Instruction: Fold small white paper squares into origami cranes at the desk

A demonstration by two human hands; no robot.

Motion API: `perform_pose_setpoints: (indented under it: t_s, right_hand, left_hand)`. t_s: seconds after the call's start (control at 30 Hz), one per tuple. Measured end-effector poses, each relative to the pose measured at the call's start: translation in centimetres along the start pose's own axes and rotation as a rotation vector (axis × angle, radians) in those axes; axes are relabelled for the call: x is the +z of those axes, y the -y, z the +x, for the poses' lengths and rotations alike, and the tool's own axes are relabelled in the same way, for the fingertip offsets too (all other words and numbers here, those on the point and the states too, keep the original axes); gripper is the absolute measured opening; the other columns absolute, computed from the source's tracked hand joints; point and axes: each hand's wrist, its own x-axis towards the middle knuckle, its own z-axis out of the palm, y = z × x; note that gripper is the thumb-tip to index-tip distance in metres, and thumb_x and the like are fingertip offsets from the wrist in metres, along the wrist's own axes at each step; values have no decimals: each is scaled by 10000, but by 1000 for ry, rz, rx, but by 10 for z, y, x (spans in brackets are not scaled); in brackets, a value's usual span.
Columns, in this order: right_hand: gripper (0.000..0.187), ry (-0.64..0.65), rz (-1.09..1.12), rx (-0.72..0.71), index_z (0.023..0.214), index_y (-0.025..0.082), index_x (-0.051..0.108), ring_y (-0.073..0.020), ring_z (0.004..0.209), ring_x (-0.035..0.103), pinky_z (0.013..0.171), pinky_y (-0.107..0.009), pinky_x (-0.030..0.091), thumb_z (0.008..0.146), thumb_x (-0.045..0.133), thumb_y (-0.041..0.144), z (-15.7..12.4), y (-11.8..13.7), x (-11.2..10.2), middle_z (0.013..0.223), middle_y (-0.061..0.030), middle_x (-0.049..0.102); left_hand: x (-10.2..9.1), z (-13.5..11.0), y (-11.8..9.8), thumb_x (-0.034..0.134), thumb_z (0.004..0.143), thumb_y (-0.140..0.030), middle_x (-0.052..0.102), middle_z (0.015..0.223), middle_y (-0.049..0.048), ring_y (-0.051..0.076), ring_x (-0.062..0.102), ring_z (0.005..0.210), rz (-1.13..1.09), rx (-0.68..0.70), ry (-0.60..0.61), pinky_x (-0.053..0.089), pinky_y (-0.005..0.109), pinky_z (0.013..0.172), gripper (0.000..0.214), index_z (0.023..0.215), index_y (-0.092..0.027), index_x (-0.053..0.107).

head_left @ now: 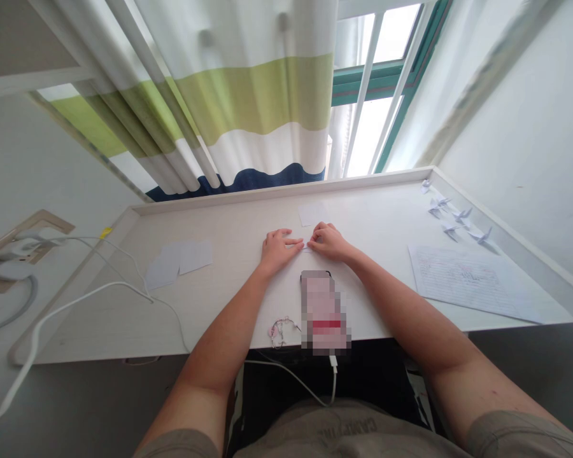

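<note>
A small folded piece of white paper (307, 249) lies on the white desk (248, 305), mostly covered by my fingers. My left hand (281, 249) has its thumb and forefinger together at the paper's left side, the other fingers reaching forward over the desk. On the right side, my right hand (329, 242) is curled, its thumb and fingertips pinching the paper. Just beyond my hands is a flat white paper square (312, 214). Nearer to me, a phone (322, 305) with a blurred-out screen lies between my forearms.
Several folded paper cranes (451, 230) stand at the far right, behind a written sheet (463, 277). Loose white paper sheets (195, 256) lie at left. A beaded charm (281, 331) sits beside the phone. A white charging cable (172, 316) crosses the desk's left side.
</note>
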Motion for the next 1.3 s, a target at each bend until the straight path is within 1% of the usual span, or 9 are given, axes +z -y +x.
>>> perform_pose_setpoints:
  t_s: [0.2,0.5,0.6,0.67,0.77,0.9,1.03,1.17,1.3]
  right_hand:
    - [167,-32,36,15,730,221,721,-313,1092,584,1023,-474,467,879,727,296,-1,2,1,1079,-105,683]
    - [172,-45,11,57,699,226,706,-315,1084,585,1012,-467,474,865,722,270,2,5,3,1054,-105,679]
    - [118,-64,11,-15,800,222,733,-311,1099,580,1037,-465,461,893,706,288,-1,2,3,1085,-106,679]
    - [96,-91,-11,-36,927,220,755,-315,1105,578,1035,-469,464,897,714,301,-4,0,4,1107,-110,684]
    - [212,-109,-53,-29,1085,205,765,-323,1134,578,1057,-481,458,918,704,320,-5,-1,5,1172,-129,684]
    - [214,-81,-67,-45,1078,197,783,-326,1139,590,1071,-493,458,937,687,326,-5,1,5,1179,-140,693]
    - [187,-101,55,-36,1037,206,781,-315,1101,628,1033,-495,484,941,681,332,-6,3,1,1118,-126,739]
    - [293,-24,418,-31,1053,197,778,-254,945,705,910,-426,544,993,616,434,-9,6,-9,1063,-115,797]
    - [419,16,638,-35,1006,191,795,-240,919,734,879,-392,555,908,707,588,-13,12,-17,1020,-101,818]
  left_hand:
    - [1,1,1,770,893,-492,648,1466,3,330,476,1415,-8,2,-1,353,491,1268,262,1105,-359,847]
    - [-1,0,-1,699,945,-429,657,1462,3,313,480,1412,-12,-11,-1,360,479,1267,241,1122,-344,839]
    - [-1,0,0,683,949,-398,668,1441,22,306,494,1403,-4,-1,-12,365,474,1258,254,1146,-329,829]
    - [0,1,1,711,921,-376,658,1446,57,309,500,1401,10,-2,-26,369,465,1249,341,1242,-292,791]
    - [2,1,1,721,899,-358,629,1466,94,329,482,1416,22,-11,-36,358,479,1244,436,1322,-251,743]
    - [1,0,0,736,877,-331,673,1384,76,341,498,1385,-41,12,-42,354,510,1224,191,1043,-268,805]
    - [-2,1,3,801,799,-278,774,1111,69,319,607,1209,-223,44,-64,412,484,1141,62,813,-243,751]
    - [-4,4,4,805,800,-369,754,839,54,225,678,859,-660,-51,-125,511,361,870,200,791,-194,707]
    - [-3,3,-2,871,718,-427,743,773,38,170,646,718,-929,-138,-146,482,301,723,318,790,-172,696]
